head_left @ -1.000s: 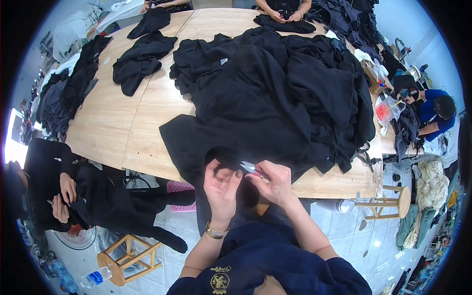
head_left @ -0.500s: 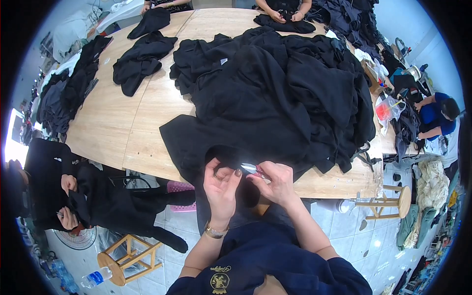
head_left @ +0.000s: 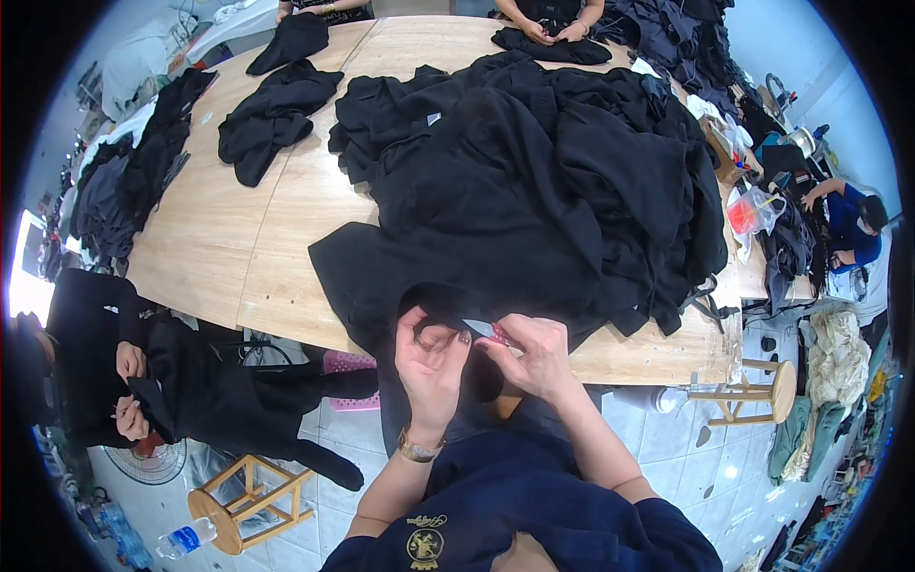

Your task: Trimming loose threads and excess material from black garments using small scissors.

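Note:
A black garment point(head_left: 372, 276) lies over the near edge of the table and hangs down in front of me. My left hand point(head_left: 431, 370) is curled at its opening, with thumb and fingertips pinching the dark cloth. Facing it from the right, my right hand point(head_left: 536, 355) grips a pair of thread snips point(head_left: 481, 328) with pinkish-red handles. The pale blades point left, close to my left fingertips. Any thread between the blades is too small to make out.
A big heap of black garments point(head_left: 620, 143) covers the middle and right of the wooden table point(head_left: 286, 238). Co-workers handle dark cloth at the far edge, left and right. Wooden stools point(head_left: 224, 520) stand on the floor, one each side, with a water bottle point(head_left: 186, 539) at lower left.
The snips have turned slightly and their blades look closer together. My hands have barely shifted. The co-worker at the right has changed posture, and the one at the left has leaned into view.

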`<move>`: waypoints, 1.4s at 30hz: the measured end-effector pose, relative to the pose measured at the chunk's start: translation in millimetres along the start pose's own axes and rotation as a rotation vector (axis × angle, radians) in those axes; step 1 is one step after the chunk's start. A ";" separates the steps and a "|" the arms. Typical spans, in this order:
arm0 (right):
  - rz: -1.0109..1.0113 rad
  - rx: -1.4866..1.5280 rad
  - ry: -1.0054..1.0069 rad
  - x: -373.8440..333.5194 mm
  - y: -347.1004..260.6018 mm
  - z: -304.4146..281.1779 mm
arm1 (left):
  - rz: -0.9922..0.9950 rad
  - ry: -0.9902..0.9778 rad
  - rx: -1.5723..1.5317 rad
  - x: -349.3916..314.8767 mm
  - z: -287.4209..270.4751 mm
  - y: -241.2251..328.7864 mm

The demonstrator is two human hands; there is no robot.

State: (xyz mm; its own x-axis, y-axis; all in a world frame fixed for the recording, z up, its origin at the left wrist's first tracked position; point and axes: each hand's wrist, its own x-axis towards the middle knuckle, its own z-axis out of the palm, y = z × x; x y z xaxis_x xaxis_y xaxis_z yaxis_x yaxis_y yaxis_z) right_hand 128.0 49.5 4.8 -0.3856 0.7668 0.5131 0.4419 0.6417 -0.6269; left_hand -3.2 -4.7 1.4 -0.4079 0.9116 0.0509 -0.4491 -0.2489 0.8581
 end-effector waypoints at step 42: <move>0.118 0.017 0.103 -6.0 -1.1 9.0 | -0.207 0.047 -0.339 3.8 -4.7 0.6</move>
State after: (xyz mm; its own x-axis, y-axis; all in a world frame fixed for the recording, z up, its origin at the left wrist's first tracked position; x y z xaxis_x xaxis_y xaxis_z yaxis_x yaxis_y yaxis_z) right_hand 122.6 44.1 -2.9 -0.2459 0.8350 0.4923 0.4652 0.5472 -0.6958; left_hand -8.7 -2.9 -0.3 -0.3137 0.9397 -0.1360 -0.7593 -0.1623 0.6302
